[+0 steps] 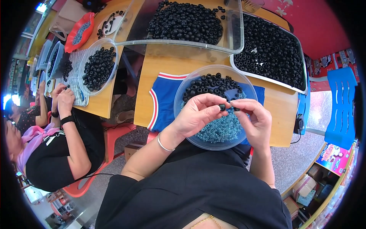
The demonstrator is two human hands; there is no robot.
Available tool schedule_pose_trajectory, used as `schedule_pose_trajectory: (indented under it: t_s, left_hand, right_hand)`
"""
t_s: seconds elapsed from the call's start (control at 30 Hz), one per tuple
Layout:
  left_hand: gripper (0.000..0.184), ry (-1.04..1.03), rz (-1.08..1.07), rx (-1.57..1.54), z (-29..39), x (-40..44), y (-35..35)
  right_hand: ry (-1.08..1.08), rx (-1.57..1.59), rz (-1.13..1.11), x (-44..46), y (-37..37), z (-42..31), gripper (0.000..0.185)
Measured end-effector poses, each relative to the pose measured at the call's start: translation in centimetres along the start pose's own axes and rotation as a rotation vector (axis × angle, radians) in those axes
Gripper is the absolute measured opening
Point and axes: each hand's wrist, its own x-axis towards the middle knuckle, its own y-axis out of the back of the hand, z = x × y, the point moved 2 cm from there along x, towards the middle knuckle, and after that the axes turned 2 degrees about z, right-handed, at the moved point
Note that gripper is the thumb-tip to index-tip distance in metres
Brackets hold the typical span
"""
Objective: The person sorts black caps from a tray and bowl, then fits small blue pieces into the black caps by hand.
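Over a round clear bowl (179, 114) my two hands meet, fingertips close together. My left hand (196, 116), with a bangle on its wrist, pinches a small black bead-like ring (222, 107) with a hole in it. My right hand (254, 118) is closed in a pinch, with a small dark piece (236, 109) just showing at its fingertips; its kind is hidden. Black ring pieces (207, 84) lie in the far part of the bowl. Nearer me in it are many tiny blue-grey parts (219, 129).
Beyond the bowl stand a large clear bin (183, 43) and a white-rimmed tray (301, 72), both holding black pieces. A blue cloth (164, 101) lies under the bowl. At left, a co-worker (57, 152) sits by another bowl (114, 70). A blue chair (341, 108) is at right.
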Motion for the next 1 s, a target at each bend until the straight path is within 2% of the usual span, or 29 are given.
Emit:
schedule_pose_trajectory:
  t_s: [0.43,1.0]
  left_hand:
    - [0.019,-0.139,-0.03,0.087,-0.3,0.2,0.1]
    - [0.021,-0.102,0.017,0.123,-0.3,0.1,0.0]
  right_hand:
    - [0.126,-0.22,-0.018,0.1,-0.8,-1.2,0.026]
    - [0.232,-0.376,0.025,0.1,-1.1,-1.4,0.024]
